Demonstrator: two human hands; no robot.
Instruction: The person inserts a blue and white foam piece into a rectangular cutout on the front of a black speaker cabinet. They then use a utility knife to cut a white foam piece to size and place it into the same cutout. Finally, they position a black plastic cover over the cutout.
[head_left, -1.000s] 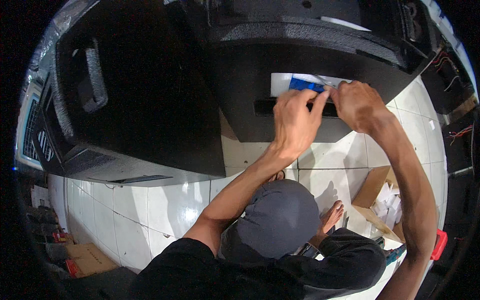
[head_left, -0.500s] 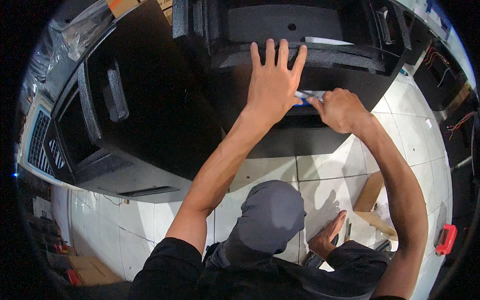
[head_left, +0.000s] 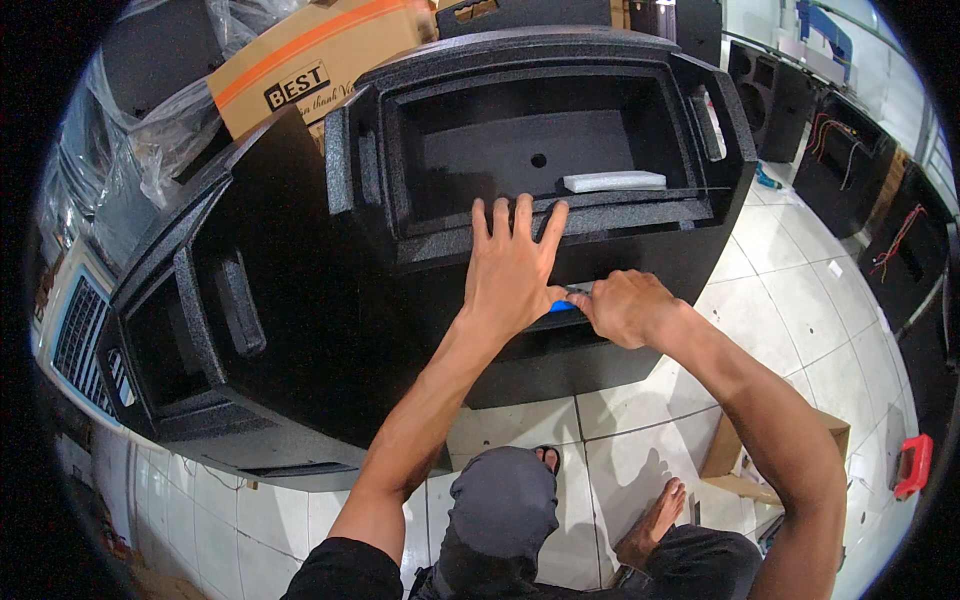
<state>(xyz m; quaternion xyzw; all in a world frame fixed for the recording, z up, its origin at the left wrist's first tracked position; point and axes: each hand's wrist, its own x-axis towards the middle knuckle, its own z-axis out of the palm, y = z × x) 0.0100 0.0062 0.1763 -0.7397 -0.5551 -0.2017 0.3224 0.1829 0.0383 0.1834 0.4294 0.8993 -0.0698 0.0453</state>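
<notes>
A: As you stand over the black cabinet (head_left: 640, 235), which way does the blue piece (head_left: 563, 306) lie from your hands?

B: It is at the front face of the cabinet, a little below the front lip and near the middle of that edge. From your left hand (head_left: 515, 270) it lies toward the lower right; from your right hand (head_left: 635, 308) it lies straight to the left. Both of your thumbs come close to it, so I cannot say surely which hand is nearer.

A: And its long axis?

B: The small part that shows seems to run from side to side, about along the front lip. Your thumbs cover the rest, therefore I cannot tell its full length.

A: How are your hands, then?

B: Your left one is spread wide, fingertips on the lip, with nothing seen in its grasp. Your right one has its fingers bent inward; whether they close on something, I cannot tell.

A: What else is around?

B: A white foam bar (head_left: 615, 182) lies along the front edge of the cabinet's recess. On the tiled floor (head_left: 780, 255), to your right, are a cardboard box (head_left: 715, 460) and a red case (head_left: 920, 460).
</notes>
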